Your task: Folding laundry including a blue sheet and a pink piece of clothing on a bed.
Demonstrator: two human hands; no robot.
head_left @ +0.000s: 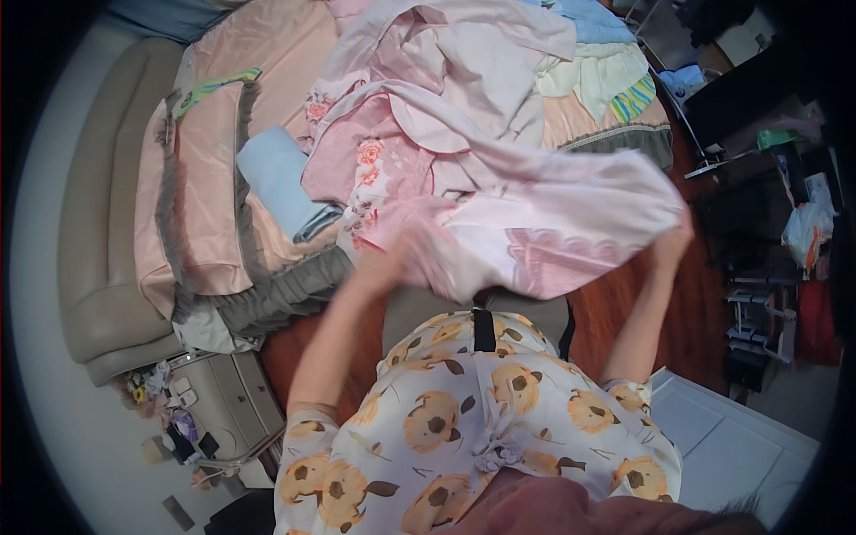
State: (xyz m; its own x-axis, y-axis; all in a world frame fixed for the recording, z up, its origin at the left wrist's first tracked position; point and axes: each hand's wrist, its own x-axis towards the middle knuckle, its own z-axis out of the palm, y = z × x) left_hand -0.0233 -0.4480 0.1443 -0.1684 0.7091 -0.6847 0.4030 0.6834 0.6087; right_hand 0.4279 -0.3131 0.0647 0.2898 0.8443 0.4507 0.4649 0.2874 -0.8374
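Note:
A large pink bedding cover [495,87] with rose prints lies bunched over the bed, and its near end is lifted off the mattress. My right hand [674,237] grips one corner of it, out to the right. At the left, my left hand [391,257] holds the near edge; it is blurred and its fingers are partly lost against the cloth. Between the hands the fabric hangs stretched, its darker pink scalloped panel [555,257] facing me. Left of the cover rests a folded light blue cloth [277,177] on the bed.
The peach satin bed [281,33] has a grey ruffled skirt and a beige padded headboard [107,221]. A bedside cabinet [234,388] bearing small items stands at lower left. Pale yellow cloth [595,73] lies at the bed's far right. A white door [722,428] is at lower right.

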